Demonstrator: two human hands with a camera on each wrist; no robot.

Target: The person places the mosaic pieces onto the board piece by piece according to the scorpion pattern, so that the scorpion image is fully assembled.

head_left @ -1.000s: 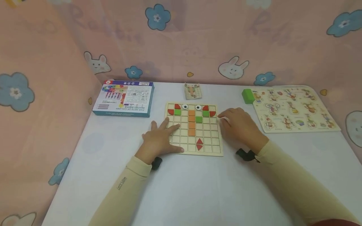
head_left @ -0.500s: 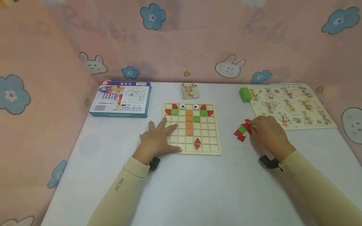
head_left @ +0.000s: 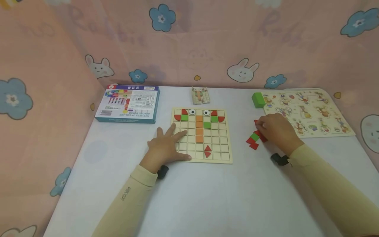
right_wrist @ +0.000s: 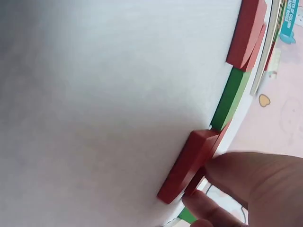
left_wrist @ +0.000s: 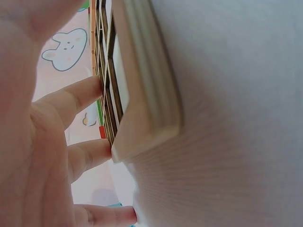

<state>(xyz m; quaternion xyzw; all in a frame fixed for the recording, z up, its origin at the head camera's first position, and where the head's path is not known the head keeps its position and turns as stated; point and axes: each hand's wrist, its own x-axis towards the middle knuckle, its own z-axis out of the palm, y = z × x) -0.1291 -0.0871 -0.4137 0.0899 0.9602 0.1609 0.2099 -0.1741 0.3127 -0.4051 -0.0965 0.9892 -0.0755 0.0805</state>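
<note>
A wooden grid board (head_left: pixel 216 158) lies flat on the table, with red, green and orange tiles and two eye discs set in its squares. My left hand (head_left: pixel 162 149) rests at its left side, fingers spread over the edge and thumb on the front rim; the left wrist view shows fingertips (left_wrist: pixel 106 146) touching the board's corner. To the right of the board, a small pile of loose tiles holds a green square (head_left: pixel 254 137) among several red pieces (head_left: pixel 253 146). At the pile's far side my right hand (head_left: pixel 279 130) pinches a red tile (head_left: pixel 256 122) between thumb and finger.
Behind the board stands a small creased picture card (head_left: pixel 200 95). A flat toy box (head_left: pixel 127 103) lies at the back left. On the right are a green block (head_left: pixel 258 100) and a wooden picture puzzle board (head_left: pixel 311 113). A patterned cloth (head_left: pixel 189 42) hangs behind the table.
My right hand has moved from the board's right edge to the loose tiles, uncovering them, then slightly farther back with a red tile at its fingertips. My left hand stays on the board.
</note>
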